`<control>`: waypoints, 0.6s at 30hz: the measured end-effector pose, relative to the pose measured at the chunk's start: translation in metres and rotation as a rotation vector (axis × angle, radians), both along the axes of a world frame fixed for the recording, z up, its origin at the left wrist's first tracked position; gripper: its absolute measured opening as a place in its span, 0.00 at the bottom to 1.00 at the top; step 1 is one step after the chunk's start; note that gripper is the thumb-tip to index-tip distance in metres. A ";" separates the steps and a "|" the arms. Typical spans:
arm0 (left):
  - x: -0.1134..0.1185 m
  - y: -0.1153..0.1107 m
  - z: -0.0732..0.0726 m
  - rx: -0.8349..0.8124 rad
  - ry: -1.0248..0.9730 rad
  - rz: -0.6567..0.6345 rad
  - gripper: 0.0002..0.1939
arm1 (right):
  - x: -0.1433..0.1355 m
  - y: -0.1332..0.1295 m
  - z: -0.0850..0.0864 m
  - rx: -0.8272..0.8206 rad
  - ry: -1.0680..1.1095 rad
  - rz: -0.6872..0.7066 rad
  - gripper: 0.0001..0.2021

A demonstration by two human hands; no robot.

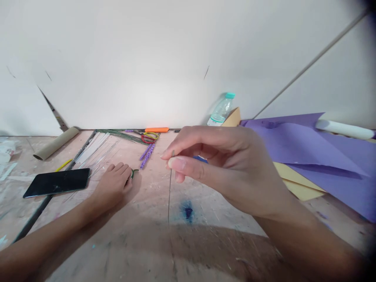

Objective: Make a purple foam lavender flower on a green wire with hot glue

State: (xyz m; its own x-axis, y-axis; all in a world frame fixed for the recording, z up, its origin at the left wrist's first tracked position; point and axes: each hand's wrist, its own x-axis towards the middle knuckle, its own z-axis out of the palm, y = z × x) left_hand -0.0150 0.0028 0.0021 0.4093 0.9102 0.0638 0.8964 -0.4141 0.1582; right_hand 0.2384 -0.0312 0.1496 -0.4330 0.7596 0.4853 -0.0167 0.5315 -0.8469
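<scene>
My right hand (232, 168) is raised over the table, thumb and forefinger pinched on a thin wire (170, 192). The wire's short grey-green tip shows above the thumb, and its long end points down toward me. My left hand (116, 182) rests low on the tabletop with curled fingers. A small roll of green tape (133, 173) sits at its fingers, partly hidden by them. Just beyond that hand lie purple beaded-looking flower sprigs (147, 154) and a pair of scissors with red and yellow handles (150, 137).
To the left are a black phone (57, 182), a cardboard tube (57, 143), a yellow pen (63, 165) and white strips (92, 147). Green stems (122, 136) and an orange-handled tool (157, 130) lie by the wall. A bottle (222, 109) and purple paper (293, 145) are right.
</scene>
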 end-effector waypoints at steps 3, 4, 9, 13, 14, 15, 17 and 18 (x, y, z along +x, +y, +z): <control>-0.003 0.000 -0.005 0.006 -0.113 0.037 0.18 | -0.002 0.003 -0.003 -0.049 0.009 -0.001 0.03; -0.003 -0.001 -0.004 0.005 -0.161 0.054 0.17 | -0.002 0.005 -0.004 -0.065 0.006 0.005 0.03; 0.000 -0.015 0.013 -0.018 -0.418 0.060 0.13 | -0.009 0.011 -0.013 -0.103 -0.020 0.082 0.01; 0.003 -0.025 0.032 0.004 -0.522 0.026 0.14 | -0.013 0.012 -0.016 -0.115 -0.061 0.068 0.02; 0.003 -0.025 0.034 0.005 -0.521 0.024 0.13 | -0.013 0.012 -0.017 -0.114 -0.059 0.065 0.02; 0.003 -0.024 0.036 0.003 -0.508 0.020 0.13 | -0.013 0.012 -0.017 -0.112 -0.054 0.063 0.02; 0.003 -0.020 0.035 0.001 -0.448 0.007 0.12 | -0.013 0.012 -0.017 -0.108 -0.041 0.064 0.02; 0.002 -0.018 0.034 0.000 -0.407 -0.003 0.11 | -0.013 0.012 -0.017 -0.104 -0.033 0.063 0.02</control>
State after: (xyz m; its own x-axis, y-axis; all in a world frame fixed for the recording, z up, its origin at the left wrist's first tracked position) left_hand -0.0125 -0.0149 0.0357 0.3533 0.9090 0.2212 0.7594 -0.4168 0.4997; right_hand 0.2255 -0.0195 0.1325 -0.4960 0.7759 0.3899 -0.0186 0.4394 -0.8981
